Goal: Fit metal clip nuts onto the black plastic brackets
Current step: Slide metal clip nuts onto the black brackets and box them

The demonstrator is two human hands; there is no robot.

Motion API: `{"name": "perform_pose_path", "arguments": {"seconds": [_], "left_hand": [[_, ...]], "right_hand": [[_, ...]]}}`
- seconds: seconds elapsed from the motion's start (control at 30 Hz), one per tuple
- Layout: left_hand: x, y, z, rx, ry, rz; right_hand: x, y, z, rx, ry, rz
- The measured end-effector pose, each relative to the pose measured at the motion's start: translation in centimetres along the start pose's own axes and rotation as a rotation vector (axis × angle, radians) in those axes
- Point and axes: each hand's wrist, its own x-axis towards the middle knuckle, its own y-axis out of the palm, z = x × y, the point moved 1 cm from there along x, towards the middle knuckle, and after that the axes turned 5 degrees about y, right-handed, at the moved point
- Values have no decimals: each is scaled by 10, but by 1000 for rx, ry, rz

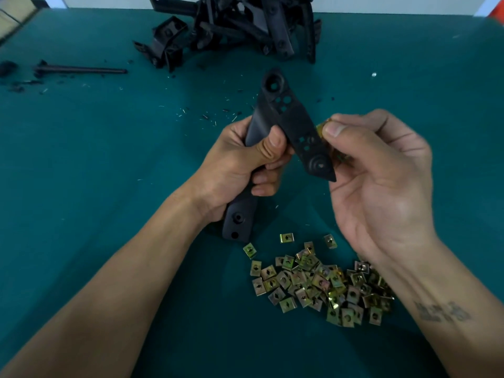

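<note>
Above a green table [81, 159], the left hand [240, 162] grips a black plastic bracket [289, 124], thumb curled across its middle. The right hand [381, 170] pinches a brass-coloured clip nut [321, 129] between thumb and fingers, touching the bracket's right edge. A pile of clip nuts [319, 282] lies below; more brackets [245, 25] are heaped beyond.

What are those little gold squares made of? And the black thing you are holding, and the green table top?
The clip nuts look like thin metal with a yellowish plated finish: they glint and have sharp stamped holes. The bracket in the left hand looks like matte black molded plastic, dull with no shine. The green table cover seems a smooth mat, maybe rubber or vinyl; I cannot tell which.
</note>
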Motion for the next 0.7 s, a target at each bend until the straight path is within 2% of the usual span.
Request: {"name": "perform_pose_path", "arguments": {"seconds": [0.2,0.3,0.43,0.6,0.7], "left_hand": [[-1,-1,-1,-2,10,-13],[-1,-2,0,1,20,-7],[0,-3,1,-6,29,25],[0,-3,2,0,17,25],[1,-2,2,1,7,11]], "right_hand": [[-1,1,-2,226,318,77],[-2,2,-2,253,360,99],[-1,-1,0,163,244,126],[3,-3,4,-162,-110,-22],[3,-1,3,-223,-188,-64]]}}
